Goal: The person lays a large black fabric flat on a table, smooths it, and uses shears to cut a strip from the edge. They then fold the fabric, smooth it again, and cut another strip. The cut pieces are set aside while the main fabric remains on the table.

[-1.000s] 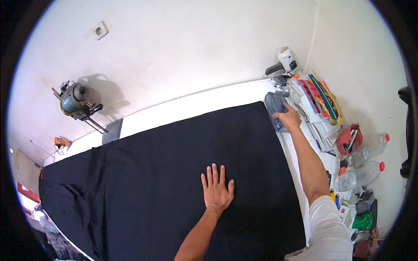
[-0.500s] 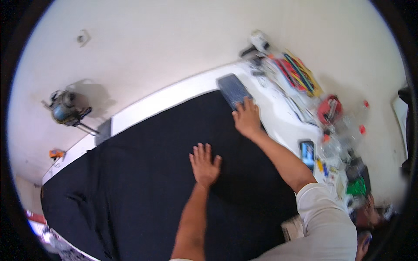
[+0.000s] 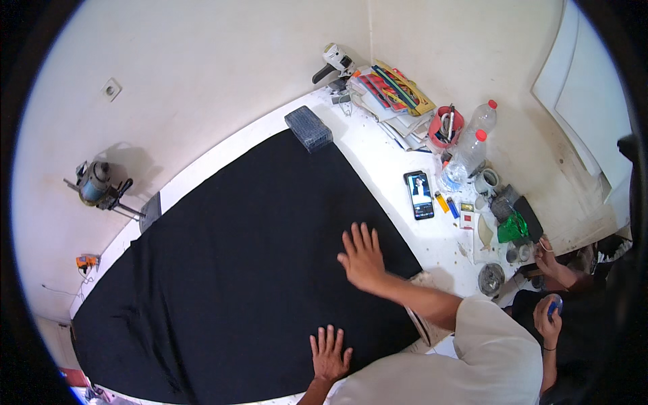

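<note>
A large black cloth (image 3: pixel 236 270) covers most of the white table, with folds and wrinkles on its left part. My left hand (image 3: pixel 329 354) lies on it near the close edge, fingers spread and holding nothing. Farther up and to the right, my right hand (image 3: pixel 363 260) rests on the cloth near its right edge, fingers apart and nothing in them. A dark, plastic-wrapped block (image 3: pixel 308 128) sits at the cloth's far corner, away from both hands.
An upright cloth-cutting machine (image 3: pixel 98 183) stands at the far left. Along the right lie a phone (image 3: pixel 420 196), papers (image 3: pixel 408 125), plastic bottles (image 3: pixel 466 162), a red cup (image 3: pixel 445 127) and lighters (image 3: pixel 442 202). Another person's hand (image 3: pixel 548 320) holds a small round blue-and-clear thing at right.
My right hand has left the dark block and come back toward me over the cloth. My left hand has slid nearer the close edge. The view has shifted to the right.
</note>
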### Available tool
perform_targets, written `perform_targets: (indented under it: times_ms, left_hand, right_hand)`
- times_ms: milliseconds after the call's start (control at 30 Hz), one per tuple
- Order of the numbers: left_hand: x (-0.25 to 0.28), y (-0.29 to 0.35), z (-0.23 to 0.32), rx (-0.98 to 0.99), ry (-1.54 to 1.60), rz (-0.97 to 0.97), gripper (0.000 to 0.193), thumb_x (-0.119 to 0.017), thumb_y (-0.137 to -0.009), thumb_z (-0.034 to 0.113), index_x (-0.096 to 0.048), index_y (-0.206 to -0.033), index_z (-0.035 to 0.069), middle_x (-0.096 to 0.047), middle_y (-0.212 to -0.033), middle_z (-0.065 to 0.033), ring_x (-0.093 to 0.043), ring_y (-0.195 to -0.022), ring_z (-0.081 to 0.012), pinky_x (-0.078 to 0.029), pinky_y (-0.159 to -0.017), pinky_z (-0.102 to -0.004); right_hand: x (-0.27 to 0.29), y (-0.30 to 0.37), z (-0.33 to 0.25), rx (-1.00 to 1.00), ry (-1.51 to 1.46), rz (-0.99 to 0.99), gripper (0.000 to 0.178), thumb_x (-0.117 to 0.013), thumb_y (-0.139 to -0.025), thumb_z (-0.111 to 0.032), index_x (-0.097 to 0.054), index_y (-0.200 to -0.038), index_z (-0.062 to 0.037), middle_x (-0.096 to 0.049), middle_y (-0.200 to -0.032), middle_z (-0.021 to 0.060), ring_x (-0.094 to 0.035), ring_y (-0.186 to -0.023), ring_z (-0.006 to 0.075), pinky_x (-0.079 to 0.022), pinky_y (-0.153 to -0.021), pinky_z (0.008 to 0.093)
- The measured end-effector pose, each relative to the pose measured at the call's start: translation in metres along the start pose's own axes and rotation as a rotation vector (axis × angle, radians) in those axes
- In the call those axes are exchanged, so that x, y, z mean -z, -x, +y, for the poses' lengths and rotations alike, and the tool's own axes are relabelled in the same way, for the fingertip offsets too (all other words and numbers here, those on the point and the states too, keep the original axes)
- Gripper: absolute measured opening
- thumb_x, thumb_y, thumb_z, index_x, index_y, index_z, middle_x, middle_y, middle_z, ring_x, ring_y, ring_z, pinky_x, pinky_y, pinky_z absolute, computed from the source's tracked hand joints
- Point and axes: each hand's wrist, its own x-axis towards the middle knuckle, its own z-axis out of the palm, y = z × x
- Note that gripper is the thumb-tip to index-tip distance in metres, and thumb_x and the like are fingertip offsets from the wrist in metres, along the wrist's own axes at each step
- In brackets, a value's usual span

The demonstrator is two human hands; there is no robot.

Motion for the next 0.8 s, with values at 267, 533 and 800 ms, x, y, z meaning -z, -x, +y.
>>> perform_targets:
  times_ms: [267,533,800]
  left_hand:
    - [-0.050,0.107,-0.005,-0.218,0.089,0.061,0.066,-0.060,-0.107,0.054,-0.052,-0.164,0.023,-0.041,-0.174,-0.0129,-0.032,-0.162,-0.0402,-0.022,-0.130,-0.0685]
    - [-0.010,0.259,-0.089,0.576,0.115,0.276,0.067,-0.052,-0.112,0.036,-0.041,-0.166,-0.002,-0.022,-0.179,-0.0280,-0.009,-0.167,-0.0526,-0.007,-0.133,-0.0667]
    - [-0.028,0.404,-0.108,0.379,0.541,0.558,0.033,-0.068,-0.104,0.017,-0.074,-0.135,0.007,-0.078,-0.114,-0.0186,-0.073,-0.107,-0.0402,-0.059,-0.098,-0.0485]
  right_hand:
    - [-0.018,0.257,-0.064,0.120,-0.055,-0.128,0.073,-0.065,-0.106,-0.037,-0.043,-0.166,-0.0037,-0.024,-0.175,0.0326,-0.019,-0.163,0.0548,-0.013,-0.129,0.0736]
    - [-0.016,0.334,-0.125,0.255,0.073,-0.551,0.088,-0.063,-0.107,-0.046,-0.026,-0.172,0.0014,-0.004,-0.179,0.0358,-0.009,-0.163,0.0605,-0.012,-0.115,0.0908]
    - [-0.074,0.381,-0.364,0.483,0.070,-0.446,0.049,-0.070,-0.098,-0.016,-0.061,-0.142,0.0034,-0.056,-0.139,0.0257,-0.053,-0.133,0.0463,-0.049,-0.103,0.0617]
